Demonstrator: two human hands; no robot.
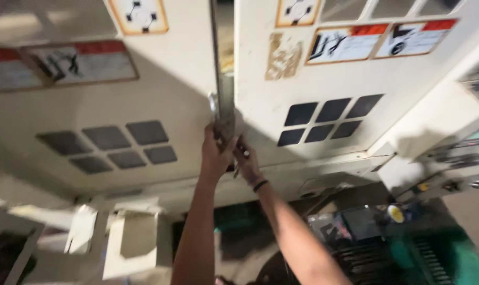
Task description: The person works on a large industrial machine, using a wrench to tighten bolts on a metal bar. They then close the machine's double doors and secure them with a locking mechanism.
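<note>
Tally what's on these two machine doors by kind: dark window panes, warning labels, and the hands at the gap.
Dark panes, left door: 5
Dark panes, right door: 5
Red-topped warning labels: 4
Square orange-edged labels: 2
Hands at the gap, left hand and right hand: 2
Total: 18

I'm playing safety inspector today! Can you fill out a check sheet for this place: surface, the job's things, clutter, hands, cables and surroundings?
Surface: cream machine doors with dark square window panes and warning stickers.
Job's things: grey vertical bar in the gap between the two doors.
Clutter: white box-like parts lower left, blurred.
Hands: left hand grips the bar's lower end; right hand touches beside it, a dark band on its wrist.
Cables: nothing seen.
Surroundings: control panel at right; green machine base below, dim.
</note>
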